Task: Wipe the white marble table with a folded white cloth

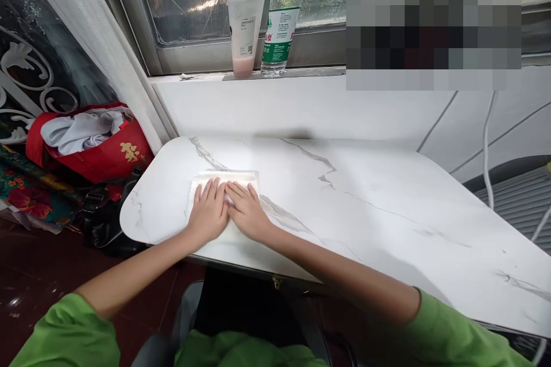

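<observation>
A folded white sheet [237,176], soft like a napkin or thin cloth, lies flat on the white marble-patterned table [365,183]. My left hand [208,211] rests palm down on its left part, with the fingers stretched out. On the right part lies my right hand [247,210], also flat, its fingers extended and pointing away from me. The two hands touch near the thumbs. Much of the sheet is hidden beneath them, and whether it is cloth or paper I cannot tell.
On the windowsill stand a lidded plastic cup [246,28] with pink remains and a clear bottle [279,34]. At left are a red bag [103,152] holding grey fabric and a black bag [105,221]. A white cable [486,149] hangs at right. One upper-right area is pixelated.
</observation>
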